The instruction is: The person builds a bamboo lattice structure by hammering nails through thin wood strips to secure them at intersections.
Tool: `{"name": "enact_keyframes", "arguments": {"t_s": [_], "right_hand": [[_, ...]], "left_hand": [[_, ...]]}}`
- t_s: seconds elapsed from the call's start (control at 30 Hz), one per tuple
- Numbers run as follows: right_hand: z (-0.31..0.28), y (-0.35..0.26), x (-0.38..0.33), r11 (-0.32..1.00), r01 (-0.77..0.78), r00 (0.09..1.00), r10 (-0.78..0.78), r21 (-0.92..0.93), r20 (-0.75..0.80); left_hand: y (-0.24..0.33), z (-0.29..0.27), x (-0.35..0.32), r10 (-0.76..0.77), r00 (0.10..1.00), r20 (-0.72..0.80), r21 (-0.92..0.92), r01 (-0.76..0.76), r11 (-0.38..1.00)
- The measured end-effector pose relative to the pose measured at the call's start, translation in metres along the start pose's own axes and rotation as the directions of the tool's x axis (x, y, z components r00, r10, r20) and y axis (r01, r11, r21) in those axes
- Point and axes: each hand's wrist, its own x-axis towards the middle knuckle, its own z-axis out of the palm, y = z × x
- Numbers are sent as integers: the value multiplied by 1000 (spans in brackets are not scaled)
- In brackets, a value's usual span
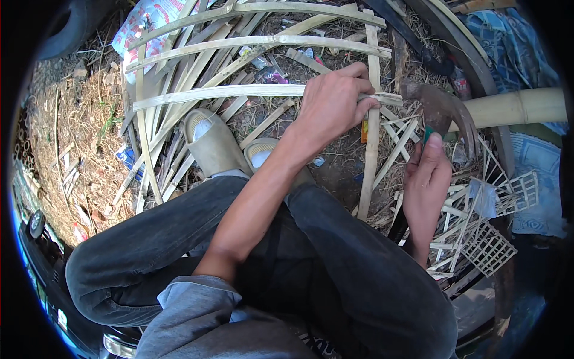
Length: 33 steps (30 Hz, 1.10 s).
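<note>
My left hand (335,99) is closed around the right end of a pale bamboo strip (239,91), its thumb and fingers pinched where that strip crosses an upright slat (373,137). In my right hand (429,179) is a claw hammer (441,107), my thumb pressed along the handle below the rusty head. The hammer head stands just right of the strip's end. Whether it touches is hard to tell. Two more cross strips, a middle strip (263,42) and a far strip (257,8), run roughly parallel beyond the held one. A second upright slat (142,119) crosses their left ends.
A thick bamboo pole (514,109) juts in from the right. Woven bamboo lattice pieces (487,246) and loose slivers lie beside my right forearm. My feet in olive slides (215,143) rest below the strips. Blue cloth (508,45) lies at the far right, a tire (72,30) at the far left.
</note>
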Motion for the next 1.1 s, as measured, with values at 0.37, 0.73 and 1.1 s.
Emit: {"name": "enact_keyframes", "arguments": {"t_s": [0.37,0.73,1.1], "right_hand": [[33,41,11,989,-17,1000,20,-148,19],[44,52,11,937,-234,970,206,259,130],[37,59,12,836,-311,942,208,452,262]], "left_hand": [[-2,-6,1,-12,999,51,-42,14,999],[-6,-14,10,14,1000,6,-10,-14,1000],[-5,-28,18,-166,944,283,111,140,984]]}}
